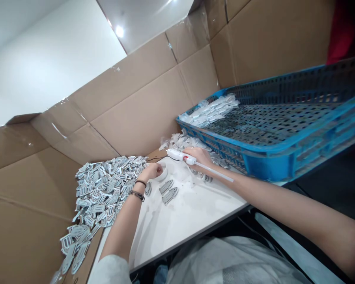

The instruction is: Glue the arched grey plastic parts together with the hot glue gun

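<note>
My left hand [152, 172] reaches into a small round white container [163, 173], its fingers bent together at the rim; what they grip, if anything, is too small to make out. My right hand [198, 155] is closed around a white glue gun [180, 156] with a clear glue stick out of its back end, the nozzle pointing left above the container. Two flat grey boat-shaped pieces [169, 195] lie side by side on the white table [192, 213], just in front of the container. Another grey piece [148, 189] lies beside my left wrist.
A large heap of grey pieces [106, 189] spreads along the left. At the right, a blue plastic crate [269, 161] holds white packets [213, 110]. Plastic-wrapped pieces [183, 141] lie against the crate. Cardboard walls [142, 106] enclose the back and left.
</note>
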Tool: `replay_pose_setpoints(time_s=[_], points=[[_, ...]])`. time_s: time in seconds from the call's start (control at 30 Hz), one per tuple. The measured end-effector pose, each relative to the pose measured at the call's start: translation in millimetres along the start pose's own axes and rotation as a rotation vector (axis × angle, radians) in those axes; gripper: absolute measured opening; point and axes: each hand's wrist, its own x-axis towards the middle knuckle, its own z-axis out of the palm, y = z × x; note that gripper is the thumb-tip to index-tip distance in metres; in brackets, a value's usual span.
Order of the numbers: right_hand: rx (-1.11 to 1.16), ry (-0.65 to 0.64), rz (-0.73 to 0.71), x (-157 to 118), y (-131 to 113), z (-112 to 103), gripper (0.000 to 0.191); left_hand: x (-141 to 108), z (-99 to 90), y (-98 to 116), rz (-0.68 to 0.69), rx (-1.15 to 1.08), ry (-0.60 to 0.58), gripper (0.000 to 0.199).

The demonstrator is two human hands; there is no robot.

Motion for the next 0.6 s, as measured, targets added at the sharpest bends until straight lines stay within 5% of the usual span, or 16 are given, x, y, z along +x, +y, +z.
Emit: replay_pose_setpoints(time_s=[0.2, 0.4, 0.6], points=[[-0.024, 0.003, -0.012, -1, 3, 1, 0.019, -1, 4.0, -14, -0.029, -0.136, 0.095, 0.026], [-0.051, 0.035, -0.066, -2, 6, 6, 0.016, -5, 13.3, -18, -0.011, -0.201, 0.020, 0.014], [-0.039, 0.064, -0.091, 0, 12, 16, 0.015, 2, 16.5, -17, 0.014, -0.205, 0.053, 0.028]])
